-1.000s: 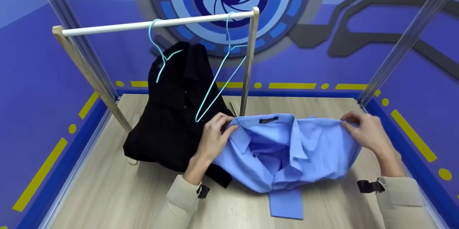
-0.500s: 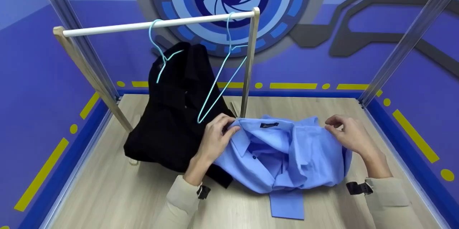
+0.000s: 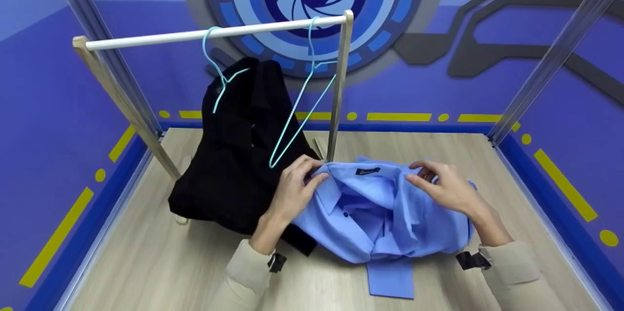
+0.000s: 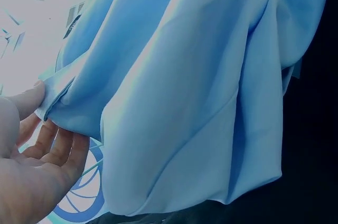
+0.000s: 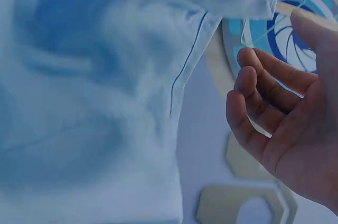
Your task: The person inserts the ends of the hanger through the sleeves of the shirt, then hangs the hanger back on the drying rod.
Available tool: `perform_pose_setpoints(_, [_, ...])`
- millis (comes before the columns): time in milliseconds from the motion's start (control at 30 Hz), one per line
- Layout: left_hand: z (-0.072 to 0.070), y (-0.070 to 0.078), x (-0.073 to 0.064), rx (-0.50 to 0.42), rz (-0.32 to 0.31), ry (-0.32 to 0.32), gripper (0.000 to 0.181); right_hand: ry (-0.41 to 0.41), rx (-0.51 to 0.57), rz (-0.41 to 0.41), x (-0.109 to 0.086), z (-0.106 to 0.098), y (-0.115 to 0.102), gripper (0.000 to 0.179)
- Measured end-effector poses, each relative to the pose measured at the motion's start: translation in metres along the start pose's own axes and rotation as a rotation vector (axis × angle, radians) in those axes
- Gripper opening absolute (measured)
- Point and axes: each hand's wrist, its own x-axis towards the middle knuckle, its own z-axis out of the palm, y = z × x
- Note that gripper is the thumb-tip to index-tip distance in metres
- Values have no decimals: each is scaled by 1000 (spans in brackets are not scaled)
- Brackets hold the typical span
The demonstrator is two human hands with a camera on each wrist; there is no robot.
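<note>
A light blue shirt (image 3: pixel 429 223) is bunched up in front of me, with its collar and dark label facing up. My left hand (image 3: pixel 295 189) pinches its left shoulder near the collar between thumb and fingers; in the left wrist view, the thumb lies over the cloth edge with the fingers beneath. My right hand (image 3: pixel 446 186) is over the right side of the collar, and the right wrist view shows its bent fingers (image 5: pixel 248 108) apart from the cloth with nothing between them. A bare turquoise hanger (image 3: pixel 287 128) hangs just behind the left hand.
A small rack with a white rail (image 3: pixel 161 38) and wooden posts stands at the left. A black garment (image 3: pixel 234 169) hangs there on a second turquoise hanger (image 3: pixel 219 72). Blue patterned walls surround the wood-grain tabletop (image 3: pixel 146 262).
My right hand has let go of the shirt's right shoulder and moved left to the collar. The shirt's right side has sagged. My left hand keeps its pinch almost in place.
</note>
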Motion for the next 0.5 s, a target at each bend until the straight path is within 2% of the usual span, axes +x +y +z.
perform_pose_setpoints(167, [-1, 2, 0, -5, 4, -15, 18, -29, -16, -32, 7, 8, -8, 38])
perform_pose_setpoints(500, [-1, 2, 1, 11, 36, -8, 15, -21, -38, -123, 11, 15, -11, 22])
